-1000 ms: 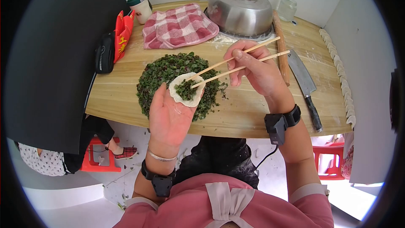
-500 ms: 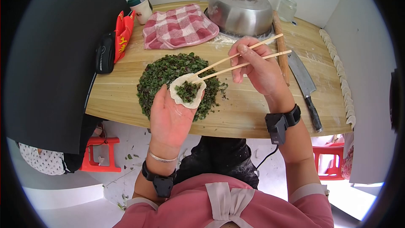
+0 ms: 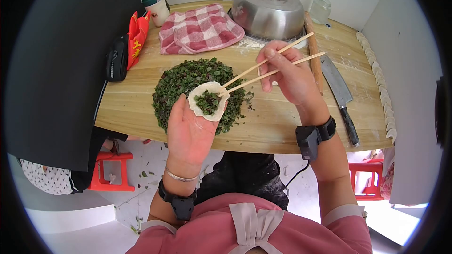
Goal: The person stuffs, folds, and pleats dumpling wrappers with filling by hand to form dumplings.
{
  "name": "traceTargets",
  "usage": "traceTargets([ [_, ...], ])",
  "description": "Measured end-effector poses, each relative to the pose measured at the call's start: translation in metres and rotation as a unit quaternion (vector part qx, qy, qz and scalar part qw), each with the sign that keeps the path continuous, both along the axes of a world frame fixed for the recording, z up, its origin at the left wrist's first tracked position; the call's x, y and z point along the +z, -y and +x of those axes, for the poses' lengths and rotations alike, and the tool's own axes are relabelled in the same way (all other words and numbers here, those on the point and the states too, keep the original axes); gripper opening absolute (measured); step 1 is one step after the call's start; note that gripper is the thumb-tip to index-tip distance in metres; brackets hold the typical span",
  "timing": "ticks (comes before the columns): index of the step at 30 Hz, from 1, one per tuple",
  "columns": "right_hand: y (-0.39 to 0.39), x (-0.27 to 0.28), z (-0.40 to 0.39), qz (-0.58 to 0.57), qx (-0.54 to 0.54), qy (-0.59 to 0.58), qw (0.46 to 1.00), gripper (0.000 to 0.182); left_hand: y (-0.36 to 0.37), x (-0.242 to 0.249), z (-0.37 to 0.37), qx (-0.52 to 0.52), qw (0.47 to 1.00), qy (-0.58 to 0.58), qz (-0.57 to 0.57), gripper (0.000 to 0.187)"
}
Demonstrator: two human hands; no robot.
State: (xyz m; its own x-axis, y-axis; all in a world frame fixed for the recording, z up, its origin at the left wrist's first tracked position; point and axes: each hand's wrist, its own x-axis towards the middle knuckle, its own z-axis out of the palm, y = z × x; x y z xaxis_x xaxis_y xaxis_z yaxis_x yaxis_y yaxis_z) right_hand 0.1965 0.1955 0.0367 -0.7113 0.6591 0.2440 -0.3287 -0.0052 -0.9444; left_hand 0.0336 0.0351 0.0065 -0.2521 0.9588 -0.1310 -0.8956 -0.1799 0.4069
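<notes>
Far left edge of the wooden table [image 3: 282,127]: we see a black pouch [image 3: 116,59] and a red packet [image 3: 137,33] just beside it, a green-capped bottle [image 3: 156,3] at the back left corner. Next a red checked cloth [image 3: 200,28] lies at the back, and in front of it a round heap of chopped greens [image 3: 181,82] on the bare wood. Our left hand [image 3: 189,129] is palm up, open and cupped, over the near edge of the heap, carrying a dumpling wrapper [image 3: 207,101] on the fingers with a dab of greens in its middle. Chopsticks [image 3: 268,66] touch the wrapper's right rim with their tips; our right hand [image 3: 289,75] is closed around their upper ends. Behind it an upturned steel bowl [image 3: 268,11] sits at the back edge, a rolling pin [image 3: 313,49] and cleaver [image 3: 340,94] to its right, a glass jar [image 3: 320,9] at the back right corner. A row of finished dumplings [image 3: 381,89] lines the right edge.
</notes>
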Motion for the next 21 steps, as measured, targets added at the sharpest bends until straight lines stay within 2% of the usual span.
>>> traceTargets([
  [3, -0.008, 0.0, 0.004, -0.024, -0.03, -0.037, 0.999, 0.025, 0.001, -0.001, -0.001, 0.015, 1.0, -0.017, 0.004, 0.046],
  [7, -0.021, -0.008, 0.004, -0.033, -0.098, 0.0, 0.995, 0.022, 0.005, 0.0, -0.005, 0.055, 0.998, -0.026, -0.01, 0.044],
  [9, -0.025, -0.015, 0.003, 0.032, -0.146, 0.101, 0.984, 0.023, 0.007, 0.003, -0.005, 0.076, 0.997, -0.017, 0.002, 0.047],
  [10, -0.023, -0.018, 0.001, 0.032, -0.147, 0.1, 0.983, 0.023, 0.008, 0.002, -0.006, 0.07, 0.997, -0.013, 0.015, 0.047],
  [12, -0.016, -0.022, -0.004, 0.191, -0.136, 0.116, 0.965, 0.015, 0.01, 0.003, -0.008, 0.07, 0.997, -0.01, 0.02, 0.046],
  [13, -0.014, -0.02, -0.006, 0.193, -0.135, 0.115, 0.965, 0.015, 0.011, 0.004, -0.009, 0.071, 0.997, -0.006, 0.023, 0.046],
  [14, -0.013, -0.017, -0.007, 0.39, -0.162, 0.152, 0.894, 0.011, 0.012, 0.005, -0.01, 0.073, 0.997, -0.006, 0.024, 0.046],
  [15, -0.01, -0.017, -0.009, 0.568, -0.181, 0.181, 0.782, 0.009, 0.013, 0.006, -0.011, 0.082, 0.996, -0.017, 0.026, 0.045],
  [16, -0.004, -0.02, -0.011, 0.551, -0.162, 0.262, 0.776, 0.011, 0.014, 0.008, -0.011, 0.089, 0.995, -0.028, 0.028, 0.045],
  [21, 0.006, -0.021, -0.011, 0.583, -0.061, 0.333, 0.738, 0.014, 0.016, 0.01, -0.013, 0.079, 0.996, -0.021, 0.033, 0.045],
])
